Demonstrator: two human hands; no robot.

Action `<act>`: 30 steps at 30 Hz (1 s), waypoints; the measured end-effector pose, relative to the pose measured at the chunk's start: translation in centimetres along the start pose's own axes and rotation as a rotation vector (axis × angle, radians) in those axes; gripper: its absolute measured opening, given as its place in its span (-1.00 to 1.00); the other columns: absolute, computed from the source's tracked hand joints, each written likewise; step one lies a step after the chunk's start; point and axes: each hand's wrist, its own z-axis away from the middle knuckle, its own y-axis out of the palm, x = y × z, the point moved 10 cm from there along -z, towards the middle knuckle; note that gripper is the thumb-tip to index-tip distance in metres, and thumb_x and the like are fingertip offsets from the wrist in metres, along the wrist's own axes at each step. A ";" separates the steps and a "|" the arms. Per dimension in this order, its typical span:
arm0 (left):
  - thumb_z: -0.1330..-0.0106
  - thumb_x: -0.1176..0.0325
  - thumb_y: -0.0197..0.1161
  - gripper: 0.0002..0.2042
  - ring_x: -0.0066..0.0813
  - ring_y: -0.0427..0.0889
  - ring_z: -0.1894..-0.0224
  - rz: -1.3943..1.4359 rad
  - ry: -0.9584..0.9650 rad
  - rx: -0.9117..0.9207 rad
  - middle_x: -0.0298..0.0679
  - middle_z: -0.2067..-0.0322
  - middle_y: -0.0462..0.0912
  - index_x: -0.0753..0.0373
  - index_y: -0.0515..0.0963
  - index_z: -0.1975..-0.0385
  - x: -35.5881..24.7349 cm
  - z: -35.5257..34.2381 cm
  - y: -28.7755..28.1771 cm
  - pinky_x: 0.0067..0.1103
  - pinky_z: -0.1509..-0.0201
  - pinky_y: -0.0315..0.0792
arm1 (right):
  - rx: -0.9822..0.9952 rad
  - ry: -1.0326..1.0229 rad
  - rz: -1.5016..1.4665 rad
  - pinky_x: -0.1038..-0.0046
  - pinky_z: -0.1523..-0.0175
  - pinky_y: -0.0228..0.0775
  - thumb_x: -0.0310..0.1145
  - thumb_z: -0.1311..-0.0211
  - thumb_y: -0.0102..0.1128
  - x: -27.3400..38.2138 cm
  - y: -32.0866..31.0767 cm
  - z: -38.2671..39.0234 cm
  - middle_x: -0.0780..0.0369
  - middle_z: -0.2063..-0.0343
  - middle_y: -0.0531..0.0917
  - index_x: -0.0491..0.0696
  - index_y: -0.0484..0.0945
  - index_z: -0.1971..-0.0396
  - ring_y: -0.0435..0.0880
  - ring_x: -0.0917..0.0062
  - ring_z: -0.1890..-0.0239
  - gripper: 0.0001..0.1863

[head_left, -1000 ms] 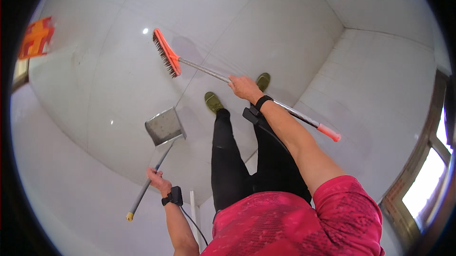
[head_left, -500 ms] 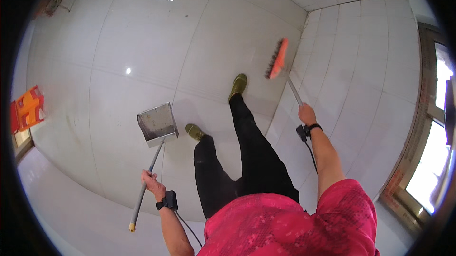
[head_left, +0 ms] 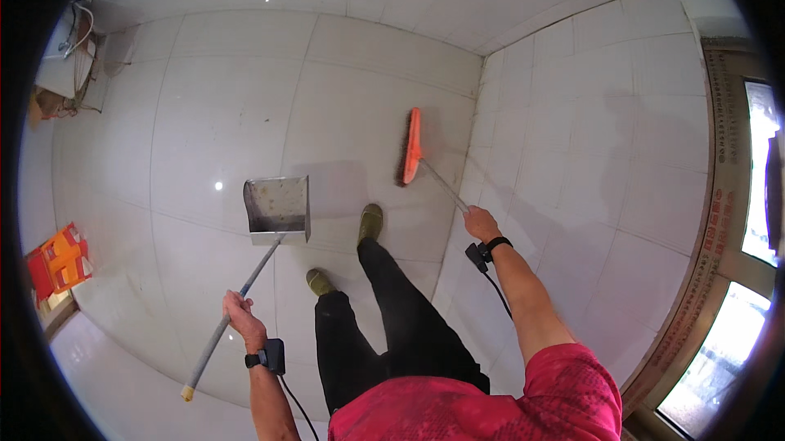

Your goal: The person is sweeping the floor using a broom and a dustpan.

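My left hand [head_left: 244, 320] is closed round the grey handle of a long-handled metal dustpan [head_left: 279, 204]. The pan lies ahead of my feet, its open side facing away from me, with dark specks inside it. In my right hand [head_left: 481, 224] is the pale pole of a broom [head_left: 413, 146] with an orange head and dark bristles. The broom head is over the tiled floor, near the right wall, with its bristles turned left toward the dustpan. Whether the bristles touch the floor I cannot tell.
White tiles cover the floor [head_left: 221, 138], with a few dark bits on it. A tiled wall [head_left: 572, 138] rises on the right beside a framed window [head_left: 719, 351]. An orange and red plastic object [head_left: 61, 261] stands at the far left. Clutter with a hose [head_left: 78, 56] sits in the back left corner.
The broom head has moved left and nearer to me, away from the right wall, along with my right hand. The view has shifted; my left hand still holds the dustpan.
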 end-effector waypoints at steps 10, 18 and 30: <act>-0.26 0.17 0.03 -0.77 -0.69 0.21 0.52 0.003 -0.006 -0.062 -0.48 0.60 0.25 0.07 0.29 0.60 -0.3 -1.2 3.7 -0.64 0.45 0.15 | -0.099 -0.085 -0.130 0.06 0.18 0.33 -0.14 -0.20 -0.12 -2.8 -2.1 3.8 -0.03 0.38 0.57 -0.11 0.41 0.24 0.52 0.02 0.30 -0.66; -0.13 0.10 0.07 -0.77 -0.66 0.24 0.61 -0.092 0.025 -0.048 -0.46 0.66 0.28 0.07 0.36 0.63 2.3 -7.9 -2.4 -0.64 0.62 0.14 | -0.381 0.087 -0.257 0.13 0.26 0.37 -0.17 -0.17 -0.04 -3.7 -10.9 19.1 0.04 0.45 0.60 -0.03 0.42 0.09 0.56 0.09 0.35 -0.64; -0.14 0.19 0.00 -0.70 -0.67 0.07 0.74 -0.056 0.117 -0.043 -0.47 0.77 0.12 0.10 0.18 0.78 0.9 -12.4 0.9 -0.63 0.71 -0.04 | -1.159 0.008 -0.458 0.23 0.27 0.38 -0.23 -0.23 -0.06 -2.9 -23.5 16.0 -0.02 0.39 0.59 -0.12 0.34 -0.04 0.56 0.07 0.32 -0.58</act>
